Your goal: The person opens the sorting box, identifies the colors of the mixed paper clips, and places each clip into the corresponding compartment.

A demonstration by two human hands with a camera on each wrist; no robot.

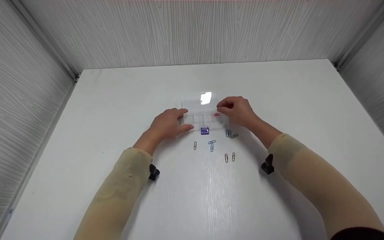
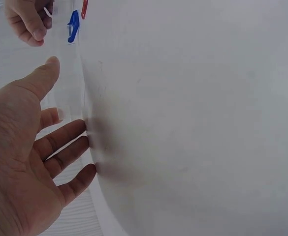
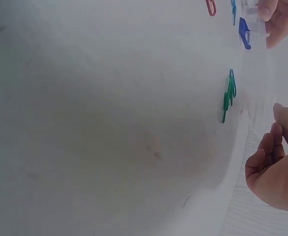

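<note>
A clear plastic compartment box (image 1: 198,126) lies with its lid (image 1: 192,102) raised at the back and a blue latch (image 1: 205,131) on its front. My left hand (image 1: 167,124) holds the box's left end, thumb at the front and index finger towards the back. Over the right end, my right hand (image 1: 238,110) has its thumb and index fingertips together; nothing shows between them. Just below these fingertips, red paper clips (image 1: 216,114) lie in a back right compartment. Green and blue paper clips (image 3: 228,96) lie close in front of the box's right part.
More paper clips lie on the white table before the box: a reddish one (image 1: 195,145), a blue pair (image 1: 212,147) and two others (image 1: 226,158) nearer me. A grained panel (image 1: 212,33) stands behind the table (image 1: 128,86). Black wrist devices (image 1: 154,172) sit below both hands.
</note>
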